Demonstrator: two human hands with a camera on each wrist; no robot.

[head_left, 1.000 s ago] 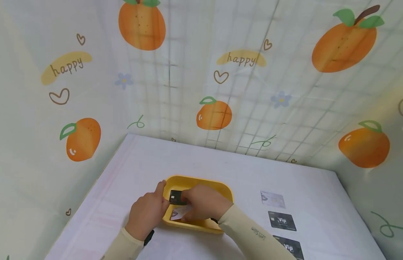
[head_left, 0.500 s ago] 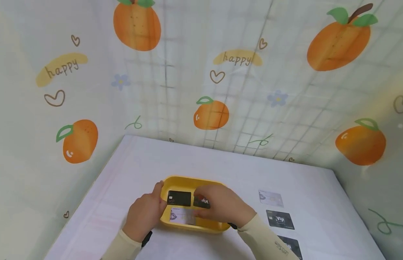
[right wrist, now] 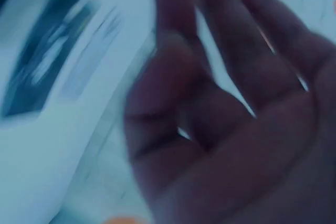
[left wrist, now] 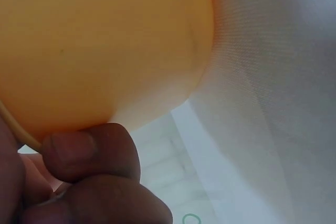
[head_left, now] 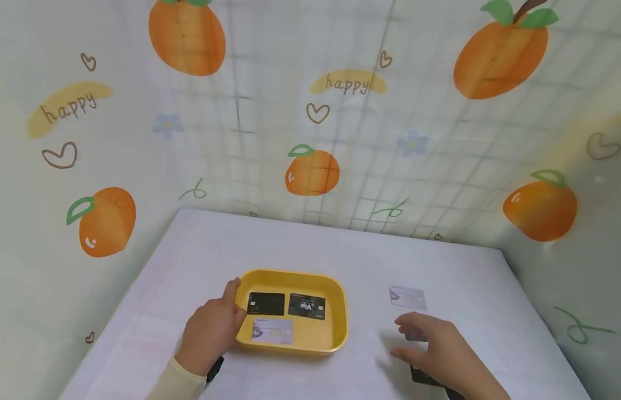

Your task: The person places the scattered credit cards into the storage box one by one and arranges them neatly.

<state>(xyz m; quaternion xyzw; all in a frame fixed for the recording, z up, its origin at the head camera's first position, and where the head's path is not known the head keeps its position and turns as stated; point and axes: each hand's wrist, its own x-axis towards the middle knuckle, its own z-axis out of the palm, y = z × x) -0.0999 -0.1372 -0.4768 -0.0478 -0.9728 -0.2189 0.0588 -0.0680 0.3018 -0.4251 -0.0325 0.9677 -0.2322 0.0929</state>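
On the worktop [head_left: 215,244], the yellow tray [head_left: 317,336] sits left of the loose cards, its left rim pinched in the grip of the left hand [head_left: 208,333], as it was half a second ago. The right hand [head_left: 437,341] has left the tray for the right side, where its grip, thumb and fingertips apart and holding nothing, partly hides two dark cards [head_left: 424,376] nearer than a pale card [head_left: 407,298]. Now uncovered, the black Vip card [head_left: 307,306] lies inside the tray, right of the black VIP card [head_left: 266,304] and farther than the pale patterned card [head_left: 272,331].
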